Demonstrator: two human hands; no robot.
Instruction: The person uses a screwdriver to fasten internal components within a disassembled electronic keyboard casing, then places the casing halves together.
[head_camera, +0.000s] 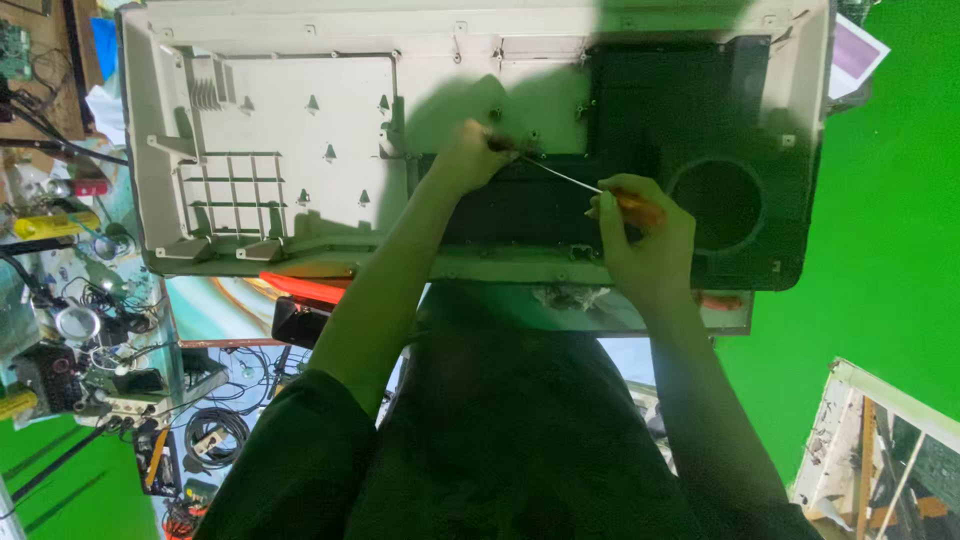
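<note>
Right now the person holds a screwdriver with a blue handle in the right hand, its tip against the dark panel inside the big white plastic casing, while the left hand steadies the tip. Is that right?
Not quite: the head view shows the handle of the screwdriver is orange, not blue. The rest holds: the right hand grips it, the tip meets the dark panel in the white casing, and the left hand steadies the tip.

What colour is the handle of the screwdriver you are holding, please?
Orange: the screwdriver handle shows in the right hand, best in the head view.
</note>
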